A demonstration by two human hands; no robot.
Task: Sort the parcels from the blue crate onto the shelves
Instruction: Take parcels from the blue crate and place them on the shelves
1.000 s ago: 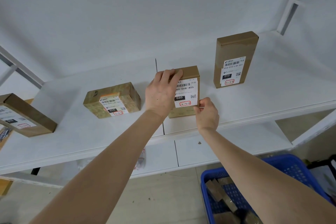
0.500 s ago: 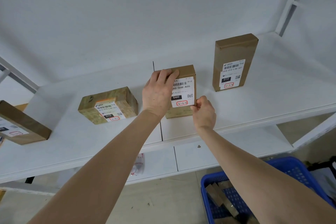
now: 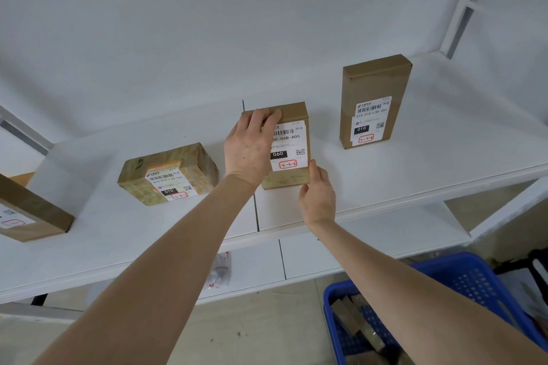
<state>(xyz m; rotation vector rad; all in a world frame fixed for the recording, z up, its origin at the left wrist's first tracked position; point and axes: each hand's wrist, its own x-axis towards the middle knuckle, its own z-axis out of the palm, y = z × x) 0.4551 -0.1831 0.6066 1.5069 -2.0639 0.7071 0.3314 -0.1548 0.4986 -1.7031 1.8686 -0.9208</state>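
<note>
Main worry here is a tip-over. The 060 parcel (image 3: pixel 292 142) is standing on end on the upper shelf (image 3: pixel 415 175), roughly over the seam between two shelf boards. It looks set down, though I can't tell if its full weight is on the board yet. The left hand (image 3: pixel 249 145) has its fingers curled over the parcel's top left corner. The right hand (image 3: pixel 317 195) pinches the bottom right corner, thumb up along the edge.

If both let go while it's leaning, my guess is it flops forward off the shelf lip, since there's not much board in front of it. A shove sideways could also knock the tall 010 parcel (image 3: pixel 375 104) to its right, which is standing on end too and looks tippy. The taped flat parcel (image 3: pixel 169 173) to its left seems safe.

Count:
- Parcels on the upper shelf: four, including the 060 one and the cut-off parcel (image 3: pixel 29 216) far to its left.
- Shelf levels: two, with the lower shelf (image 3: pixel 370 243) beneath it.
- One small plastic bag (image 3: pixel 219 272) below and left of it.
- One blue crate (image 3: pixel 462 281) below and right of it.
- Crate parcels (image 3: pixel 355 323): at least three brown ones, but they're partly hidden (so no exact number).
- Two hands.
</note>
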